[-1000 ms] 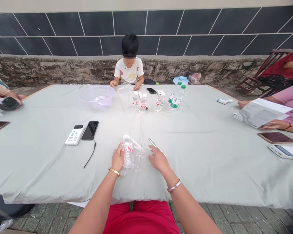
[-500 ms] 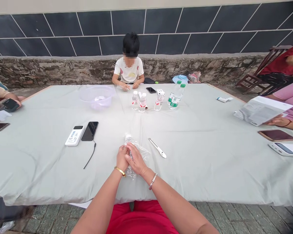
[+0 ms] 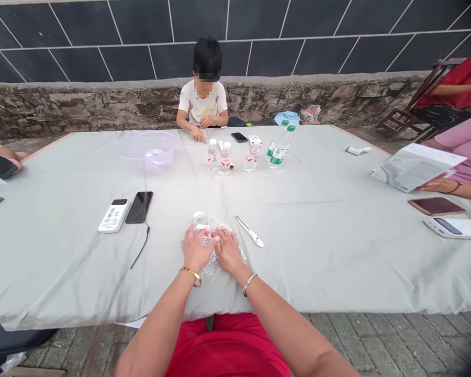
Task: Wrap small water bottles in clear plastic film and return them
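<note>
On the table in front of me, my left hand point(image 3: 195, 250) is closed around the side of a small clear water bottle point(image 3: 201, 222) with a white cap. A bit of red label shows by the thumb, while my fingers hide much of the bottle. My right hand point(image 3: 228, 251) lies with fingers stretched out on crumpled clear plastic film point(image 3: 209, 269), close against my left thumb. The film spreads under and around both hands. Just right of them rests a white utility knife point(image 3: 250, 231).
To the left lie a white power bank point(image 3: 114, 215) and a black phone point(image 3: 139, 207) with a strap. Farther back stand a purple basin point(image 3: 149, 147), several bottles point(image 3: 225, 160) and a seated person point(image 3: 203, 104). At right, someone holds a white booklet point(image 3: 418, 166) near another phone point(image 3: 436, 206).
My hands have moved apart from being clasped together over the film. The left now wraps the bottle, and the right has flattened on the film. The view has tilted slightly down.
</note>
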A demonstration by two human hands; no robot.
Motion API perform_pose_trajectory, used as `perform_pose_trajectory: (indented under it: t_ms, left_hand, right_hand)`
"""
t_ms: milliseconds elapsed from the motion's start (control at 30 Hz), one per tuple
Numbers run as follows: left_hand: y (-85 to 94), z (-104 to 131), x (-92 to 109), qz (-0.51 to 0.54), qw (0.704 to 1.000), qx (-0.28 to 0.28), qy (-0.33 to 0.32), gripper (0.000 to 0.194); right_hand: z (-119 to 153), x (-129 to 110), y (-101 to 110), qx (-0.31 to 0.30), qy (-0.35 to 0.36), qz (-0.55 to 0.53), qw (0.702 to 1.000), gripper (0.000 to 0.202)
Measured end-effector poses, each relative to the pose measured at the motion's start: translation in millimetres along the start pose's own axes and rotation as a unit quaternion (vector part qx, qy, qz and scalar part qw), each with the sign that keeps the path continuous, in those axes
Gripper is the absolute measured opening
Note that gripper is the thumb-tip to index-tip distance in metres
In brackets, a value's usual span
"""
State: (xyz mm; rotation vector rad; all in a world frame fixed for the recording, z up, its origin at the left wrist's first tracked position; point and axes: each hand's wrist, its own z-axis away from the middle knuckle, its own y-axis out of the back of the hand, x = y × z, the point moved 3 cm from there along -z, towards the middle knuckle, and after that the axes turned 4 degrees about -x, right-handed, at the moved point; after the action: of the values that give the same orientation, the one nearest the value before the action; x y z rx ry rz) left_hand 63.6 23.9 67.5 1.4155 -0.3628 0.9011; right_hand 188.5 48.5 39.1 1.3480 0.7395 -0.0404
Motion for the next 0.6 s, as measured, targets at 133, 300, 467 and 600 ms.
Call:
perform_pose_trajectory:
  t_ms: [133, 300, 467, 600]
  left_hand:
    - [25.9, -0.9, -33.1, 0.027, 0.999, 0.03, -0.014, 0.036]
    - [64.5, -8.5, -83.8, 0.195, 0.975, 0.032, 0.104, 0.047]
    - [65.6, -19.0, -83.9, 0.132, 0.975, 0.054, 0.171, 0.063]
    - [53.1, -20.3, -82.8, 0.223, 0.961, 0.038, 0.159, 0.056]
  right_hand:
    - [-2.3, 3.6, -4.8, -0.012, -0.011, 0.013, 1.0, 0.043]
    - [-8.5, 5.7, -5.7, -0.02, -0.035, 0.001, 0.999, 0.044]
    - [-17.0, 5.9, 9.9, -0.019, -0.058, -0.037, 0.997, 0.043]
    - [-25.4, -6.4, 19.0, 0.042, -0.003, -0.095, 0.995, 0.039]
